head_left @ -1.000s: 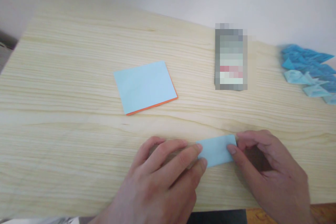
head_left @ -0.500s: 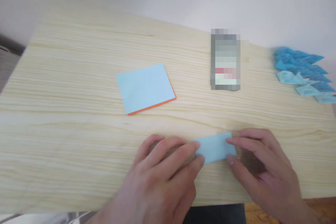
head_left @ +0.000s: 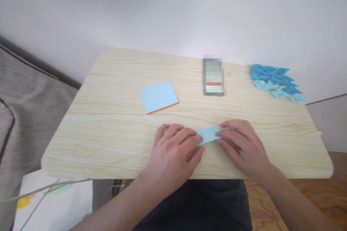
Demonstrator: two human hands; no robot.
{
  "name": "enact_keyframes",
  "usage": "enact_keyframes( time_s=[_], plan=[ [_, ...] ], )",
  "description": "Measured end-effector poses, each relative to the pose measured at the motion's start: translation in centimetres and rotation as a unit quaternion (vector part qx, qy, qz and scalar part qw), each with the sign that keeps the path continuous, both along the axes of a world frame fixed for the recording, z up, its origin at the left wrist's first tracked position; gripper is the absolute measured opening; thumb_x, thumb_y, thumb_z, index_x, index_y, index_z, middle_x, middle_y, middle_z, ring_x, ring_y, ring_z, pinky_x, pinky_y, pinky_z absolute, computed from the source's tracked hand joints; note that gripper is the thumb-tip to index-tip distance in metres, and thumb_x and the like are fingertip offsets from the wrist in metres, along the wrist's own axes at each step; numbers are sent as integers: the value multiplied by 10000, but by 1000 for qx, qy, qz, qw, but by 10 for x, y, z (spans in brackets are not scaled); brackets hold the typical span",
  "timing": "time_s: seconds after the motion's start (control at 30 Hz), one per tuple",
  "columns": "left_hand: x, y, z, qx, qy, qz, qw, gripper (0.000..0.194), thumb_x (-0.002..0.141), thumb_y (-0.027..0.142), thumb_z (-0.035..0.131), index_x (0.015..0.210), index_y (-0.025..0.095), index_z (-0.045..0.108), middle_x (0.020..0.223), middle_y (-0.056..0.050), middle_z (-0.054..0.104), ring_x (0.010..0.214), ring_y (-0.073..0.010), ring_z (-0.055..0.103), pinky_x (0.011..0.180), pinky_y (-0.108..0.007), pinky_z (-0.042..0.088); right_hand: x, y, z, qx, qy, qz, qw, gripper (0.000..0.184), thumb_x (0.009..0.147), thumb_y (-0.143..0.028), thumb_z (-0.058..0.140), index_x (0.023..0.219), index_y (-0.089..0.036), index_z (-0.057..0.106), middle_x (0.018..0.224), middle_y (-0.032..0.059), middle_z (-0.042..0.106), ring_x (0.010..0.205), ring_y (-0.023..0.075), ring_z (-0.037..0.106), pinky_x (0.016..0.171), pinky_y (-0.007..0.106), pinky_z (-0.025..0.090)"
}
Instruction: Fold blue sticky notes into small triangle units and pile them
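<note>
A narrow folded strip of light blue paper (head_left: 208, 135) lies near the table's front side, between both hands. My left hand (head_left: 176, 148) holds its left end down with bent fingers; the index fingertip rests on the paper and the thumb sits just below its edge. At the other end, my right hand (head_left: 241, 144) pinches the strip between thumb and fingers. Both ends are partly covered by my fingers. Beyond my hands lies a stack of square paper (head_left: 159, 96), light blue on top with an orange edge showing beneath.
A phone-like slab (head_left: 213, 77), blurred by pixels, lies at the back of the wooden table (head_left: 94, 126). Several blue folded paper pieces (head_left: 273, 79) are clustered at the back right. The wall borders the far edge; grey fabric (head_left: 32, 115) stands at the left.
The view has pulled back and shows more of the table. The paper strip looks narrower. My left thumb has moved off the strip to below its lower edge.
</note>
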State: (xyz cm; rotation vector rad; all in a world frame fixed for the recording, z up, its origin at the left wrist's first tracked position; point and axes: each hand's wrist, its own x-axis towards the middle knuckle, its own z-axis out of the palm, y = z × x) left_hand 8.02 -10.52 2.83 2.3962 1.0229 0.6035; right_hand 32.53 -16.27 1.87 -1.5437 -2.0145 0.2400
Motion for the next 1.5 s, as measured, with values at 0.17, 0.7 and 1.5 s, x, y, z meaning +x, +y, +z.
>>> enact_keyframes(
  time_s=[0.17, 0.7, 1.5],
  plan=[
    [8, 3, 4, -20, -52, 40, 998, 146, 954, 229, 619, 923, 233, 761, 886, -31, 756, 999, -226, 611, 1015, -470, 370, -11, 12, 21, -14, 87, 15, 996, 163, 887, -227, 716, 1046, -261, 726, 1122, 72, 706, 1089, 244, 638, 971, 453, 526],
    [13, -8, 26, -251, -317, 69, 912, 268, 880, 333, 767, 1117, 214, 728, 1028, -43, 742, 944, -179, 633, 901, -330, 494, -38, -3, 62, -59, 285, -90, 952, 106, 908, -316, 720, 866, -230, 674, 890, 1, 728, 792, 169, 644, 728, 296, 504],
    [35, -35, 42, -303, -392, 125, 860, 331, 1003, 423, 574, 890, 160, 739, 760, -5, 605, 733, -118, 490, 652, -225, 415, -60, -30, 69, 6, 188, -128, 974, 150, 1008, -266, 586, 987, -211, 724, 832, 2, 658, 756, 140, 599, 704, 281, 444]
  ],
)
